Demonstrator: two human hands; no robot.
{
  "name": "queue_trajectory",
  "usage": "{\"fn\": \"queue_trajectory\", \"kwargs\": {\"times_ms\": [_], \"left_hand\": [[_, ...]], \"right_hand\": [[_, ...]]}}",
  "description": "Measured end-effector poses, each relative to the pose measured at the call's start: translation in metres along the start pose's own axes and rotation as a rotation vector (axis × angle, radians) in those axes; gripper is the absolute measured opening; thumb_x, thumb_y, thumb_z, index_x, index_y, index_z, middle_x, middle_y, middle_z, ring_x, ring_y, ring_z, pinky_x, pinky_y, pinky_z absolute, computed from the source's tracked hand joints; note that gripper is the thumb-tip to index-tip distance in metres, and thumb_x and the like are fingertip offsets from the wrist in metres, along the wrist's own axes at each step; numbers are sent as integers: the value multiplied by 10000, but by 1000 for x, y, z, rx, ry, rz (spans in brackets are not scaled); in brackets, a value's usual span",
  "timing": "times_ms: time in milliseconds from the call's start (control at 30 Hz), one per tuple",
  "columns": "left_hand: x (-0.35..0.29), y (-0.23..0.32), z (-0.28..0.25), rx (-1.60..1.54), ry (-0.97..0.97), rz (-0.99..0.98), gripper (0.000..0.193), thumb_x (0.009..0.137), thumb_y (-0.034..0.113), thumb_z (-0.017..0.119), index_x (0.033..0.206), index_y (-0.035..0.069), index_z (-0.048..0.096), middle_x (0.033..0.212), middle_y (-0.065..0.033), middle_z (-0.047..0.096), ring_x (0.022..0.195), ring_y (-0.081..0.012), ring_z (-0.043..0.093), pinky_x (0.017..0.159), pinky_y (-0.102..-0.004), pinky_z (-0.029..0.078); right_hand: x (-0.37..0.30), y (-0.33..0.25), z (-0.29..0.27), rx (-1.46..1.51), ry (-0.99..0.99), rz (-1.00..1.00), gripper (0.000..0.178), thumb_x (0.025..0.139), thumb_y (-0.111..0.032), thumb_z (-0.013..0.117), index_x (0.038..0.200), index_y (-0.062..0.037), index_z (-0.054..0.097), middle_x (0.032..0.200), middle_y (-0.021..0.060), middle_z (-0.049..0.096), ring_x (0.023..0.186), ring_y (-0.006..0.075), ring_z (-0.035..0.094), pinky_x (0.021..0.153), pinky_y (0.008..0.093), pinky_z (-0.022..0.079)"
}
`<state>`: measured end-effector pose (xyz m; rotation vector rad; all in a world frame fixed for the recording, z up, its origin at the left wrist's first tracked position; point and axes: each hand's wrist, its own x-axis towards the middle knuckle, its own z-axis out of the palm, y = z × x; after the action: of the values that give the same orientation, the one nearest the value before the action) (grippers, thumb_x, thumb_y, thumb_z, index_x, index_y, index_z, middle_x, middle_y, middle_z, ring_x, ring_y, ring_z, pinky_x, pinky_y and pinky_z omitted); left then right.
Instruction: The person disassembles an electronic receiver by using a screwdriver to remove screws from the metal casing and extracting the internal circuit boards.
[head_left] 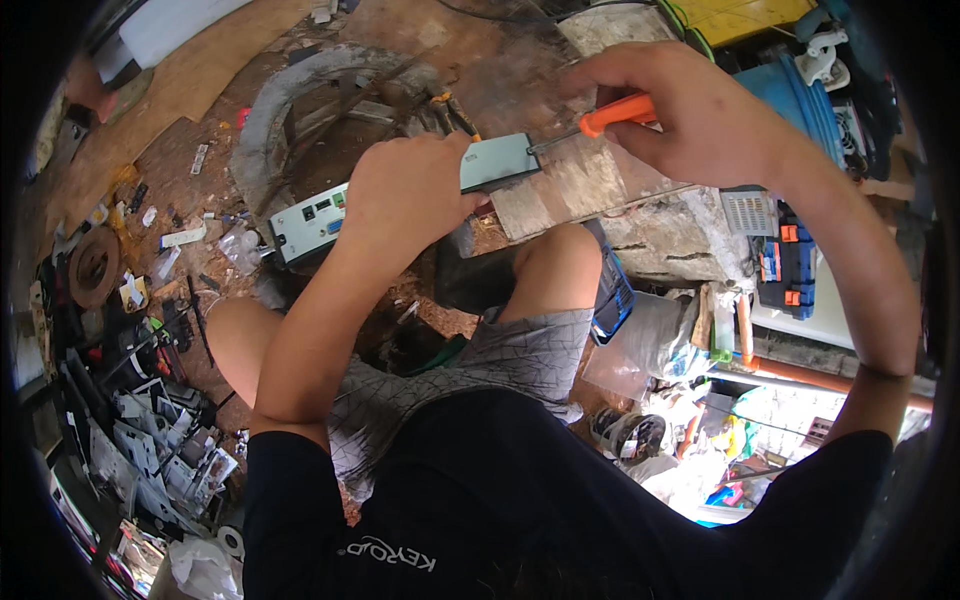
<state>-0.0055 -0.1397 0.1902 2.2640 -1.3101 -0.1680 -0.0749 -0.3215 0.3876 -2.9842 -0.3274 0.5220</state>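
The left hand (pixel 408 190) gripped a box (pixel 500 163). The right hand (pixel 690 110) held a screwdriver (pixel 618 114), its tip at the box's end.

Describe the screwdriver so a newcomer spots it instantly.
Start at the grey ring on the floor. In front of it is a long pale metal panel; the right hand holds the screwdriver to its right end. Its bright orange handle differs from the yellow-and-black tool handles nearby.

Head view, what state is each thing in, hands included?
Grey box, ported panel facing the camera, held
Orange screwdriver, gripped, tip at the grey box's right end
Left hand, closed over the grey box
Right hand, gripping the orange screwdriver's handle
White plastic bag, crumpled
Scrap pieces, heaped loosely
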Motion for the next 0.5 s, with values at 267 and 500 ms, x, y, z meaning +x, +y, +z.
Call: {"fn": "queue_trajectory", "kwargs": {"times_ms": [267,500], "left_hand": [[1,0,-1,48,-38,-8,459,779,445,757,1039,87,632,926,-120,699,885,-316,687,765,-429,542],[2,0,1,37,-44,-20,472,787,447,753,1053,79,625,949,-110,700,910,-320,684,766,-430,543]], "right_hand": [[-7,-9,2,-111,40,61,409,836,-15,678,1231,-37,575,979,172,682,894,366,656,791,428,529],[-3,5,3,-256,145,-232,356,889,-111,636,1236,-66,568,934,167,662,900,384,641,793,469,500]]}}
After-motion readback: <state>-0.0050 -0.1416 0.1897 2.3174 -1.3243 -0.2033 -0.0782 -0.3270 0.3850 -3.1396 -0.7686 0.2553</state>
